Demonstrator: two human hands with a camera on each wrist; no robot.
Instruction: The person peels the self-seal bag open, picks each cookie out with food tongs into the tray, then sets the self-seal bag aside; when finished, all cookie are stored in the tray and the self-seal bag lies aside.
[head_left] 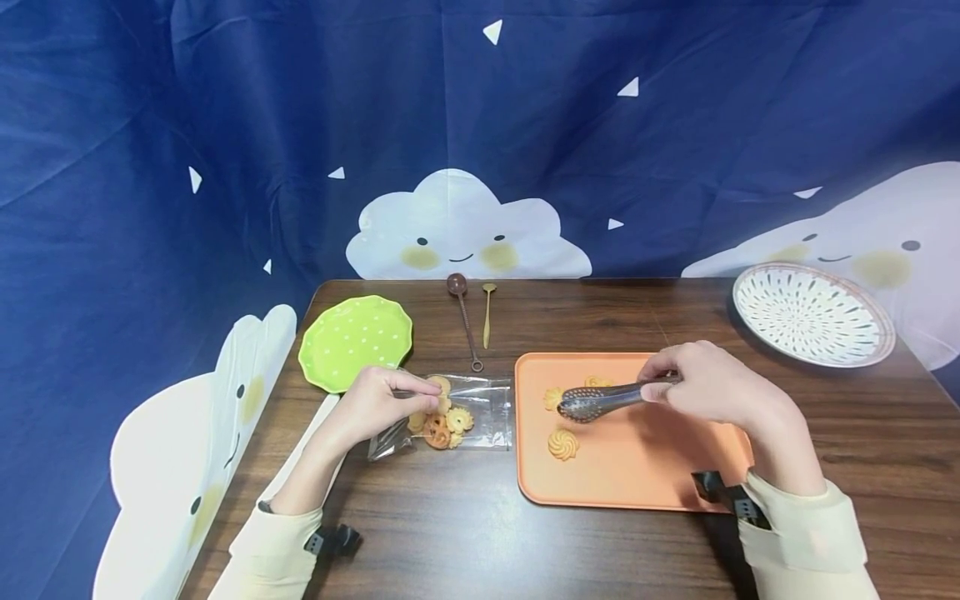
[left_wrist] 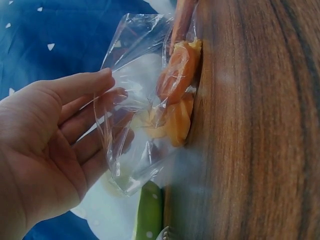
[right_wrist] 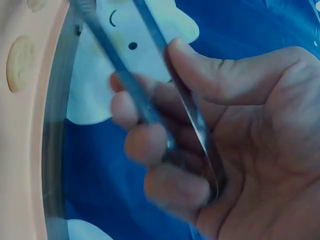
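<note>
One hand (head_left: 381, 402), the left, pinches the clear bag (head_left: 491, 417), left of centre: likely limp, slippery; hold by the rim. Cookies (head_left: 562, 445) on the tray (head_left: 637, 479), right of centre, look light, brittle; nip sides gently. Tongs (head_left: 600, 402), probably springy, gripped in right hand (head_left: 705, 383).

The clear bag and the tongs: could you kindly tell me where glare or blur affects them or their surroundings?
Head view: bright glare on the table, white reflections on the bag, tongs fairly clear; left wrist view: white highlights along the bag's folds; right wrist view: tongs blurred, most on the arm nearer the tray.
</note>
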